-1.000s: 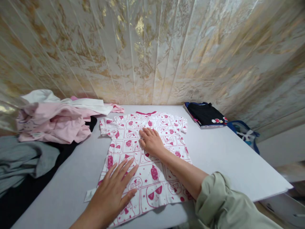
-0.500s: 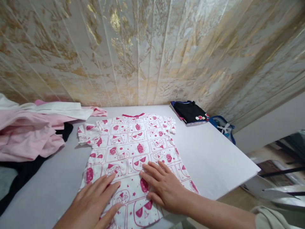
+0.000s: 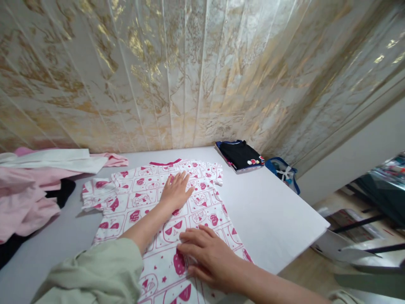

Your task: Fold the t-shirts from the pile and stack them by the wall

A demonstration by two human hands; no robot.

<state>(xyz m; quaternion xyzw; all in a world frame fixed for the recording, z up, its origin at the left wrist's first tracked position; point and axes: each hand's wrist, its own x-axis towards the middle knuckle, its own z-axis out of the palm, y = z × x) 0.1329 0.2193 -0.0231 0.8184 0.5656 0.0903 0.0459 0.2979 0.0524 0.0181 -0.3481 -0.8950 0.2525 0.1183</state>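
A white short-sleeved T-shirt (image 3: 202, 216) with a pink cartoon print and a pink neckband lies spread flat, its collar toward the wall. My left hand (image 3: 177, 192) rests on its upper middle, fingers stretched out and pointing toward the collar. Lower down, my right hand (image 3: 210, 257) lies on the shirt with its fingers extended and slightly bent. Neither hand grips the cloth. My left forearm and its green sleeve cover part of the shirt's lower left side.
Loose pink, white and black clothes (image 3: 25, 190) are heaped at the left of the white table (image 3: 268, 211). Folded dark garments (image 3: 240, 155) form a stack at the back right, beside a blue-edged clear bag (image 3: 283, 171). A gold-patterned curtain (image 3: 152, 76) hangs behind.
My left hand has moved from the shirt's lower left up to its upper middle. The right hand stays at about the same spot on the shirt. The view has shifted slightly.
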